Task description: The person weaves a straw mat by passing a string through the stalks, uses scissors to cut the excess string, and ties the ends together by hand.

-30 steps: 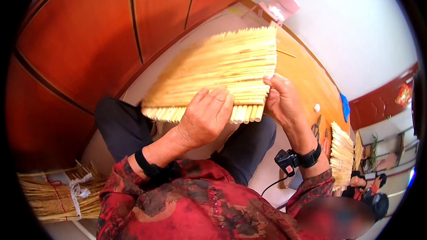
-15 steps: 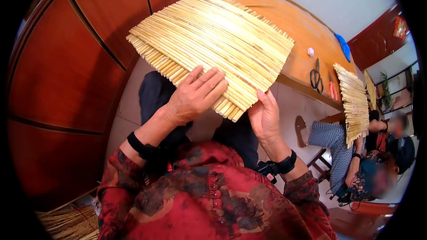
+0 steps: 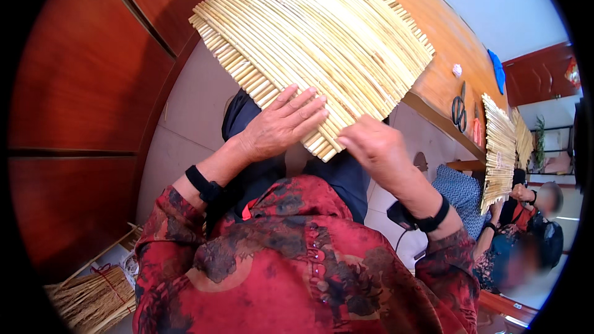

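Left hand palm down on the stalk mat, forearm in from the near left; fingers straight, slightly spread, 4 tips resting by the mat's near left margin. Left thumb out of sight; cannot tell whether it clamps from below. Right hand at the mat's near right corner, back of hand upward, forearm slanting in from the near right, fingers curled inward by the stalk ends; tips mostly hidden, cannot tell whether they pinch the corner or only touch it. Mat in front of the body, over the dark trousers, stalks running far left to near right, a 2nd layer of ends showing beneath along the near left margin. Its right side overlaps the table in this view. Against 0.5 s ago: right hand has rolled over, thumb side up on the corner then, knuckles up now; left hand much as it was, laid along the same margin. Mat appears a little farther off and more to the right, and the black scissors on the table likewise sit more to the right. Straw bundle, near left, shows more than it did then. Against 1.0 s ago: left fingers less bunched.
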The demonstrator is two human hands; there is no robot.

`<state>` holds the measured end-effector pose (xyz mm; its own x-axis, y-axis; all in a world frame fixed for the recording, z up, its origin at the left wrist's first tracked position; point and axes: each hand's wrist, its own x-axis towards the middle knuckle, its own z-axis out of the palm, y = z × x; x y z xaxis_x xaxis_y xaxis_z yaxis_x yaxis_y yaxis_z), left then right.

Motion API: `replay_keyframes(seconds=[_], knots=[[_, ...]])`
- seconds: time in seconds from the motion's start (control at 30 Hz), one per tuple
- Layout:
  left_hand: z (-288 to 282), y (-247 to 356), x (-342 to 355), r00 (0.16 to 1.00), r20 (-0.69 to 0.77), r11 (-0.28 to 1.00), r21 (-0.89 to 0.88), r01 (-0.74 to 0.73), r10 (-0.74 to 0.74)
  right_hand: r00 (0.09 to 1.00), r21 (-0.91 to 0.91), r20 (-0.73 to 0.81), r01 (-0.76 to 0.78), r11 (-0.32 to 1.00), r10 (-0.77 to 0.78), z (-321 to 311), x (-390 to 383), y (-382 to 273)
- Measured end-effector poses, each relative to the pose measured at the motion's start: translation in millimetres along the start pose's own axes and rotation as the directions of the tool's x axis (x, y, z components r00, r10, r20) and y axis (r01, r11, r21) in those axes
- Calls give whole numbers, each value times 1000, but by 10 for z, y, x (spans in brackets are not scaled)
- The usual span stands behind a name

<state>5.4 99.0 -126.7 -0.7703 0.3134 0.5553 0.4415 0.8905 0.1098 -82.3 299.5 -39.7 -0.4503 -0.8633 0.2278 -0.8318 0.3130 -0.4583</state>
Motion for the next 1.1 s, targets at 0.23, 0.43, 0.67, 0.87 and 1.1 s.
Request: replay_keyframes(seconds=[0.23, 0.43, 0.67, 0.87, 1.1], knots=[[-58, -43, 5, 1000, 4, 1000, 2, -26, 26, 935, -167, 68, 355, 920, -348, 213, 217, 137], [-57, 8, 2, 998, -2, 998, 26, -56, 56, 783, -124, 167, 620, 775, -599, 239, 305, 227], [7, 29, -2, 996, -76, 999, 16, -46, 47, 829, 9, 4, 560, 829, -560, 316, 319, 194], [-21, -15, -148, 999, -46, 995, 96, -20, 24, 777, 27, -388, 546, 837, -495, -155, 575, -261], [56, 26, -45, 999, -43, 996, 92, -5, 9, 957, 966, 247, -257, 44, 155, -336, 588, -150]])
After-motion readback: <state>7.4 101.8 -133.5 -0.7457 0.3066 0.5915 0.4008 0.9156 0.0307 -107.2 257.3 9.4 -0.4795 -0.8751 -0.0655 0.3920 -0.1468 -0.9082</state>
